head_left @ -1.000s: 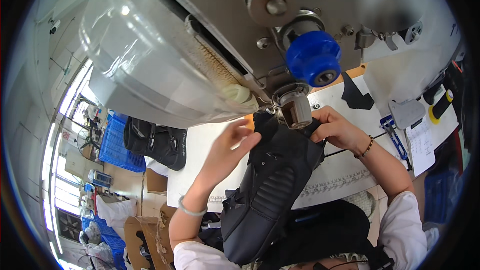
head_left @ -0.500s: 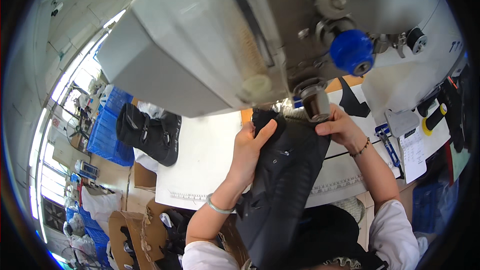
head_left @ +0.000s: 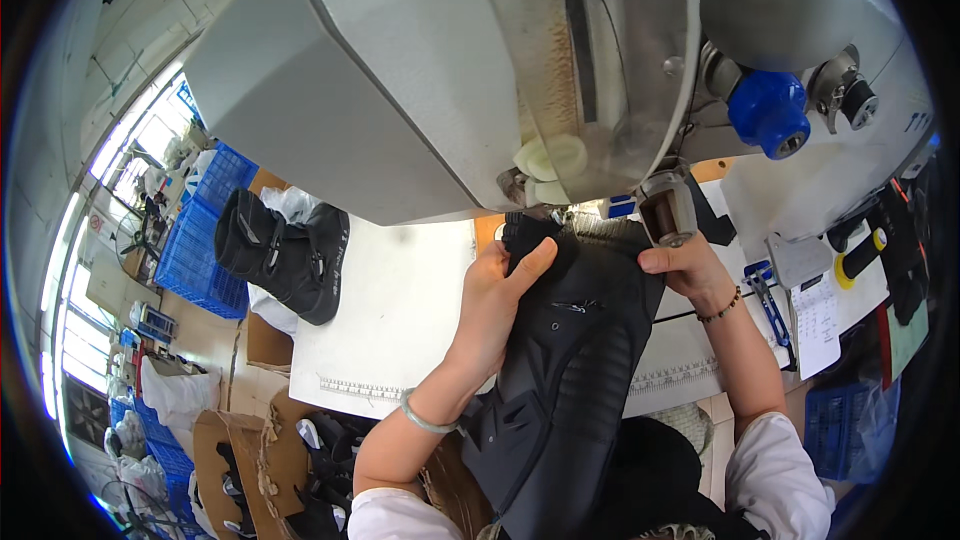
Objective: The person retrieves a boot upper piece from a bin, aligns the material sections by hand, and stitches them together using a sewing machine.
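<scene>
And here are both hands at work under the bulky grey-white sewing machine head [head_left: 390, 90], on a long black moulded shoe upper with ribbed panels [head_left: 575, 380], which runs from below the machine down towards the person's lap. The left hand [head_left: 497, 302] is pinching its upper left edge, thumb flat on top, the other fingers largely lost from sight. Over at the right edge, the right hand [head_left: 695, 268] lays its thumb against the piece, but a shiny metal cylinder [head_left: 668, 212] screens the fingertips, so whether they close on it I cannot tell. The machine head covers the spot where a needle would be, and the upper's far end disappears there; its near end runs dark against the black clothing [head_left: 650, 470], that boundary hard to read. Off to the left, a finished-looking black boot [head_left: 300, 260] lies on the white tabletop [head_left: 390, 290], and a blurred grey disc [head_left: 775, 10] blots out part of the machine's upper right.
</scene>
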Tool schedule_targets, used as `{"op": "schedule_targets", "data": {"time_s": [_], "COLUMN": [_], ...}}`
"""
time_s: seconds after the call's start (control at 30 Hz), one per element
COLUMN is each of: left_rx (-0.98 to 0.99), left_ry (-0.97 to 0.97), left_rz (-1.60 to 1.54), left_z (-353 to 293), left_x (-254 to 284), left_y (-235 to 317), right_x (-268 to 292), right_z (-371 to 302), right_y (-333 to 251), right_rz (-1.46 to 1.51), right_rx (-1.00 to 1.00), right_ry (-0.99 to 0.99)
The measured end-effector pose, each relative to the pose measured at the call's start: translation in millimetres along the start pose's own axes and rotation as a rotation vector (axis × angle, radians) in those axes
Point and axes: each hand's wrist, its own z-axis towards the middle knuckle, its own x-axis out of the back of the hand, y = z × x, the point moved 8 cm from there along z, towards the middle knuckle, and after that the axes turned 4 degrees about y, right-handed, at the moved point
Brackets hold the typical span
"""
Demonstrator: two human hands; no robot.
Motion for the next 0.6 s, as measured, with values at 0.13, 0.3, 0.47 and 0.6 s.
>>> {"op": "schedule_targets", "data": {"time_s": [0.13, 0.3, 0.47, 0.6], "left_rx": [0.024, 0.011, 0.037, 0.046], "left_ry": [0.04, 0.033, 0.032, 0.031], "left_rz": [0.044, 0.012, -0.01, -0.01], "left_z": [1.1, 1.4, 1.4, 6.6], "left_x": [4.3, 3.2, 1.4, 3.7], "left_y": [-2.3, 0.3, 2.9, 1.1], "right_x": [-1.6, -3.7, 1.2, 1.8], "right_z": [-0.4, 0.8, 4.2, 6.3], "right_y": [-2.5, -2.4, -0.1, 0.7], "right_rz": [-0.008, 0.004, 0.033, 0.057], "right_rx": [0.008, 0.007, 0.016, 0.0], "right_ry": [0.0, -0.018, 0.0, 0.013]}}
